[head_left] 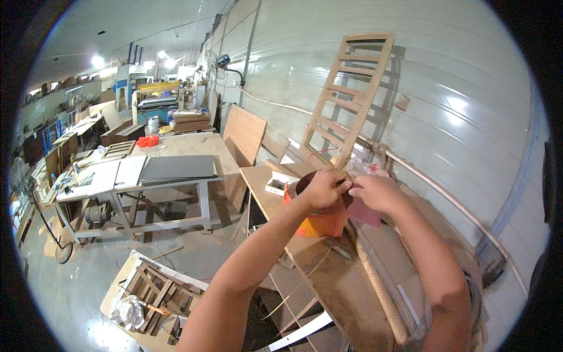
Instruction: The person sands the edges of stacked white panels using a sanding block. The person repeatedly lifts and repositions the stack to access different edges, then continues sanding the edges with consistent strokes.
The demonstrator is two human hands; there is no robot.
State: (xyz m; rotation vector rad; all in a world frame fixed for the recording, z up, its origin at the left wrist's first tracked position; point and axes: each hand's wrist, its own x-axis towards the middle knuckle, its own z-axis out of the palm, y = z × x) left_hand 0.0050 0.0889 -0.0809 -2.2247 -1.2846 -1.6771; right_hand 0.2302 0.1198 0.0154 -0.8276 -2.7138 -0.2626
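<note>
Above the workbench [328, 281], my two hands come together with fingertips almost touching. My left hand [328, 186] is closed in a pinch, and so is my right hand [378, 193]. Between them hangs a thin reddish-brown sheet [365, 213], possibly sandpaper, showing a dark face by the left hand and a dull pink one below the right. Exactly where the fingertips grip it is partly hidden. Just beneath the left hand lies an orange and yellow plastic bag [322, 223]. A small white open box [281, 183] stands to the left of that hand.
A long textured roll or tube [381, 287] runs along the bench. Against the wall leans a wooden slatted frame [346, 94]. At left stands a white-legged table [126, 196] with dark panels [177, 168]. Slatted wood pieces [158, 299] and a white cloth-like bundle [128, 312] lie lower left.
</note>
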